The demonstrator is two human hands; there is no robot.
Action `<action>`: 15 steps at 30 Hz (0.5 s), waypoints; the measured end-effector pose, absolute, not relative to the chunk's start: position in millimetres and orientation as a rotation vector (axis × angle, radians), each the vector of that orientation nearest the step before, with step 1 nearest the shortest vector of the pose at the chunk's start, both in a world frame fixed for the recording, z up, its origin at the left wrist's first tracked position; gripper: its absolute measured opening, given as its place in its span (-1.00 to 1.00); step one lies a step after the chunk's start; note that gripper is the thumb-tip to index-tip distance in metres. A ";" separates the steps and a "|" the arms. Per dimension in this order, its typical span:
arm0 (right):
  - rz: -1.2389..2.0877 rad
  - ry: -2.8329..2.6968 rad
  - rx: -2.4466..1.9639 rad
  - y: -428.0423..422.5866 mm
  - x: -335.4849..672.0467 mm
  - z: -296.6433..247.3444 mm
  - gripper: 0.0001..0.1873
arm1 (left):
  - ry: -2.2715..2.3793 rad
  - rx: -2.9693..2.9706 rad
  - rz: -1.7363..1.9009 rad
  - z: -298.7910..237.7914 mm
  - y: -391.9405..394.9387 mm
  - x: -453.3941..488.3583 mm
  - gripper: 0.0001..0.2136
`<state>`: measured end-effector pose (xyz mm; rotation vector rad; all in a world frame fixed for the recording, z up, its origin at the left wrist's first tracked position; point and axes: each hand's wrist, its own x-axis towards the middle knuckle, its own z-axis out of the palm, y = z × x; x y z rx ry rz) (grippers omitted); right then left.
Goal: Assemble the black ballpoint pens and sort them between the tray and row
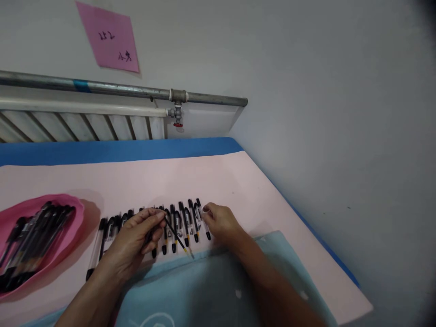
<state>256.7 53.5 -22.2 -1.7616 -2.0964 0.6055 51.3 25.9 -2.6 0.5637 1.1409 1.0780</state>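
My left hand point(145, 231) pinches a thin pen refill point(175, 234), dark along most of its length with a yellow section and a pale tip. The refill slants down to the right over a row of pens. Something dark also shows within the curled fingers of this hand. The clear pens point(186, 222) have black caps and black ends and lie side by side on the pink tabletop; my left hand hides part of the row. At the row's right end, my right hand point(221, 222) has its fingers closed beside the last pen point(205, 226); what they grip is hidden.
To the left, a pink basin point(80, 222) holds many black-capped pens. A light blue cloth point(204, 290) covers the near edge of the pink tabletop point(153, 181). Behind are a radiator point(78, 122) and a metal pipe point(126, 89); a wall point(327, 136) rises at right.
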 end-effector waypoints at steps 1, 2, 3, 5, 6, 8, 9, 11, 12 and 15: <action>0.618 -2.075 -1.743 51.7 255.8 -18.3 -0.79 | 1.137 0.565 1.069 -2.3 25.2 51.6 -0.82; 0.662 -2.042 -1.710 49.1 254.4 -13.7 -0.78 | 1.132 0.571 1.061 -2.2 24.3 52.2 -0.82; 0.755 -2.007 -1.657 45.7 252.2 -8.8 -0.78 | 1.130 0.578 1.055 -2.2 23.5 53.2 -0.82; 1.066 -1.927 -1.510 37.3 246.0 0.7 -0.78 | 1.137 0.586 1.048 -2.2 21.9 56.4 -0.82; 1.224 -1.888 -1.437 32.9 242.3 4.7 -0.79 | 1.146 0.584 1.050 -2.2 21.1 58.5 -0.82; 1.405 -1.846 -1.357 25.6 235.3 10.3 -0.83 | 1.166 0.569 1.053 -1.8 19.7 62.6 -0.82; 1.418 -1.841 -1.351 23.3 232.8 11.9 -0.86 | 1.172 0.560 1.052 -1.3 19.0 64.3 -0.83; 1.354 -1.858 -1.378 22.6 231.6 12.6 -0.90 | 1.176 0.550 1.046 0.3 18.1 65.7 -0.82; 1.306 -1.858 -1.405 24.2 233.1 11.9 -0.90 | 1.177 0.550 1.042 1.2 18.1 65.1 -0.80; 1.072 -1.839 -1.554 34.5 244.8 6.5 -0.86 | 1.168 0.578 1.083 2.5 20.7 58.6 -0.73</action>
